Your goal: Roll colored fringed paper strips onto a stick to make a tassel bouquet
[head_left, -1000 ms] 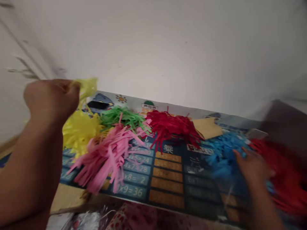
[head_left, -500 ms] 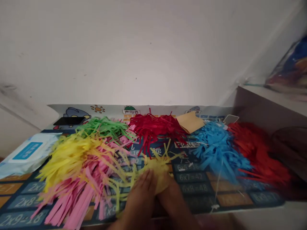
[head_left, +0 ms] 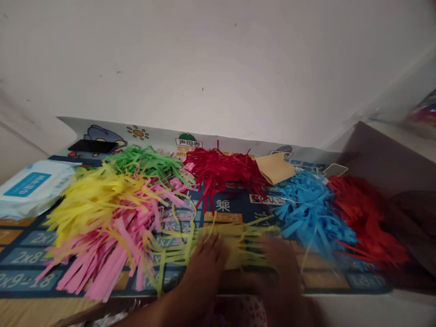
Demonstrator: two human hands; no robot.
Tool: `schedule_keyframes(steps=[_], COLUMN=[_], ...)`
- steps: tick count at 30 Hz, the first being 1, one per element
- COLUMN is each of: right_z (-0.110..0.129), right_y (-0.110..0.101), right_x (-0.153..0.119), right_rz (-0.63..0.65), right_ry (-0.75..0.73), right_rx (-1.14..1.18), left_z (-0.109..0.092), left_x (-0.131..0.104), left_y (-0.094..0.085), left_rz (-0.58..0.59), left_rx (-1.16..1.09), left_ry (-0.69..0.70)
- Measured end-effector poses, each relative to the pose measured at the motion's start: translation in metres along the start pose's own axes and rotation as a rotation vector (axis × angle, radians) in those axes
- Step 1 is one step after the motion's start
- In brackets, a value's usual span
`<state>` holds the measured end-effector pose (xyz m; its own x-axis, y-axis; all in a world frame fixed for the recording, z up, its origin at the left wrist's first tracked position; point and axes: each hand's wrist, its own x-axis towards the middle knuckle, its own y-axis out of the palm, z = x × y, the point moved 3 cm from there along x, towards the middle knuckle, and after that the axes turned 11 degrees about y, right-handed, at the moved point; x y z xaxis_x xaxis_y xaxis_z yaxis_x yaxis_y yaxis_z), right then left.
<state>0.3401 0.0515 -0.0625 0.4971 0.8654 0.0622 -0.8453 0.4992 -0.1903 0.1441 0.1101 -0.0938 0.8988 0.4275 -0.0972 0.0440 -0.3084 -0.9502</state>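
A yellow fringed paper piece lies spread flat on the printed mat, its strips pointing left and right. My left hand rests on its left part, fingers together and pointing away from me. Over the right-hand strips is my right hand, smeared by motion, so its fingers and anything in them cannot be made out. Left of my hands lie a yellow strip bundle and a pink strip bundle, with loose yellow strips trailing across.
Farther back are a green bundle, a dark red bundle and a tan paper piece. Blue strips and red strips lie right. A wipes pack and black phone are left.
The yellow piece, bunched under both hands before, now lies spread out. My right hand has moved right, away from my left. The view has shifted slightly.
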Motion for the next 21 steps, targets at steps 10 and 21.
schedule_keyframes(steps=[10, 21], right_z=[-0.026, -0.017], right_y=[0.064, 0.054], right_x=[-0.012, 0.002], right_rz=[0.338, 0.452], right_ry=[-0.533, -0.434], right_rx=[-0.792, -0.725], left_z=[0.054, 0.028], left_x=[-0.085, -0.039], left_y=[-0.049, -0.009], left_rz=[-0.107, -0.44], left_rx=[0.285, -0.072], left_ry=[-0.443, -0.16])
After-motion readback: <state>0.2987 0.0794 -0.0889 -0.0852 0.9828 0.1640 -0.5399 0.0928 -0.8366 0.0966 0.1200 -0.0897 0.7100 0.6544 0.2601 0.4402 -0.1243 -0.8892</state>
